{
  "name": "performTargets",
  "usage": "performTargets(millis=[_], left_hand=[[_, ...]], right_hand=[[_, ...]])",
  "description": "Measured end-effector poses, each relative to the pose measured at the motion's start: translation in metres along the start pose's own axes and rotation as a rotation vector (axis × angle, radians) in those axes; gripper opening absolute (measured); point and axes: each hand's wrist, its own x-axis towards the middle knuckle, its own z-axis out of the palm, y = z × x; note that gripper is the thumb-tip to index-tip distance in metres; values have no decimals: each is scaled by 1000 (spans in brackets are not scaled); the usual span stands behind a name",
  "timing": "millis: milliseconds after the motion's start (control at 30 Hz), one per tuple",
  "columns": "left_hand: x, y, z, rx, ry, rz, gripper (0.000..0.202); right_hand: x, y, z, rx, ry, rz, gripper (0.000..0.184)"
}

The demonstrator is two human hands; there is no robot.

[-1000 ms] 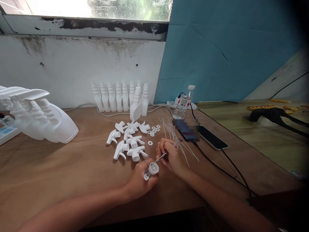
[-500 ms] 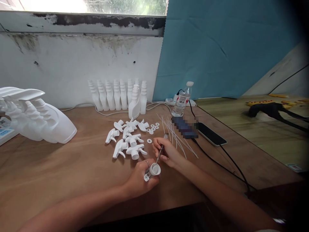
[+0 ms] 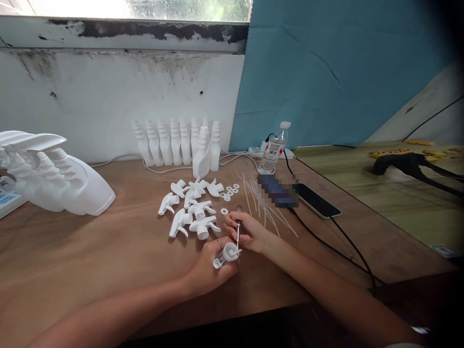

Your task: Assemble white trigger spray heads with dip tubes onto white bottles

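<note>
My left hand [image 3: 207, 267] is closed around a white spray trigger head [image 3: 225, 257], its round collar opening turned up towards me. In my right hand [image 3: 250, 232] a slim metal screwdriver [image 3: 238, 234] is pinched, its end sticking up above the fingers. The tool's tip reaches the rim of the collar, where a small pale flat piece shows; whether it is loose cannot be made out. Several other white trigger heads [image 3: 203, 227] lie just beyond my hands. A white ring washer [image 3: 224, 211] lies near my right fingers, with several more washers [image 3: 230, 193] behind it.
White bottles [image 3: 176, 142] stand along the wall, and larger ones [image 3: 85, 186] lie at the left. Thin white tubes [image 3: 263, 205], a water bottle [image 3: 272, 151], a blurred dark item [image 3: 277, 191] and a phone [image 3: 319, 200] with cables are on the right of the table [image 3: 119, 251].
The screwdriver has swung more upright, and its top end has moved left and down. A pale flat piece now shows at the collar's edge. The trigger head has shifted slightly left.
</note>
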Motion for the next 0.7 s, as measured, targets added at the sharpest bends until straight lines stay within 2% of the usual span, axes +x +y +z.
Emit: performTargets(millis=[67,133,200,300,400,467,533,600,700], left_hand=[[1,-1,-1,1,4,2,5],[0,-2,-1,28,11,24,4],[-2,-3,-2,91,41,106,6],[-7,1,-5,233,101,331,17],[-4,8,-19,381,148,521,28],[3,9,-37,495,231,604,31],[13,6,-64,626,347,641,30],[23,-1,-97,761,467,601,27],[32,-15,-150,914,637,477,29]], right_hand=[[1,-3,-4,102,-13,33,26],[2,-9,-6,192,41,3,27],[1,-16,-9,230,201,-115,24],[-1,-28,-17,221,465,-336,21],[0,-33,-24,213,592,-497,17],[2,-33,-26,145,665,-599,11],[5,-30,-24,14,708,-669,2],[8,-26,-20,-106,708,-689,9],[10,-20,-18,-168,690,-685,15]])
